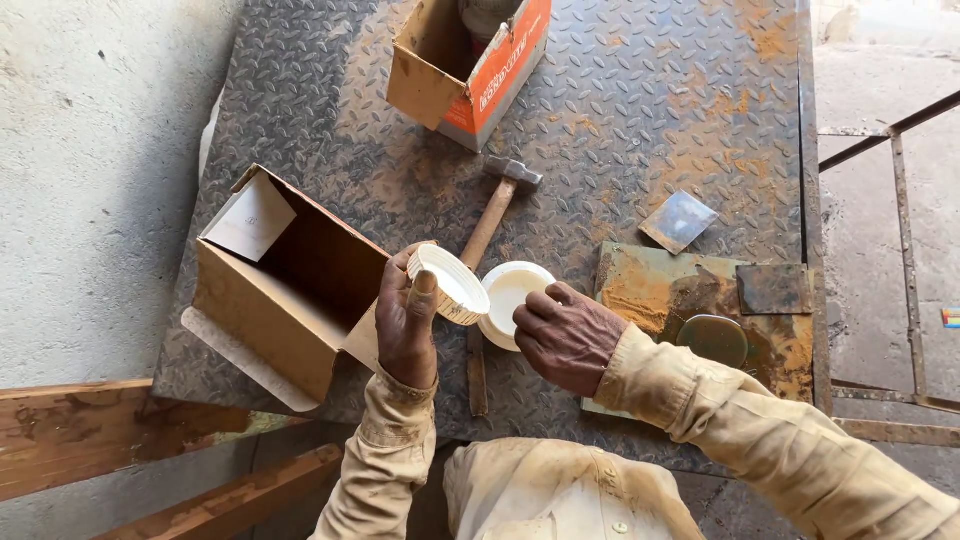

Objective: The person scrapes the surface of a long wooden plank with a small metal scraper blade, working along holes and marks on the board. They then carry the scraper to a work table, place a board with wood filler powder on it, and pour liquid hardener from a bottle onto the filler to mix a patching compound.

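My left hand (405, 320) grips a small white ribbed cup-shaped part (448, 284), tilted with its open side facing up and left. My right hand (565, 335) holds the edge of a second white round part (510, 297), which rests just right of the first, low over the rusty checker-plate table (640, 110). The two white parts touch or nearly touch. A hammer (497, 205) with a wooden handle lies on the plate behind them, its head pointing away from me.
An open cardboard box (285, 290) lies on its side to the left. Another open box (470, 60), orange and brown, stands at the far edge. Rusty metal plates (690, 290), a small square plate (678, 220) and a round disc (712, 338) lie to the right.
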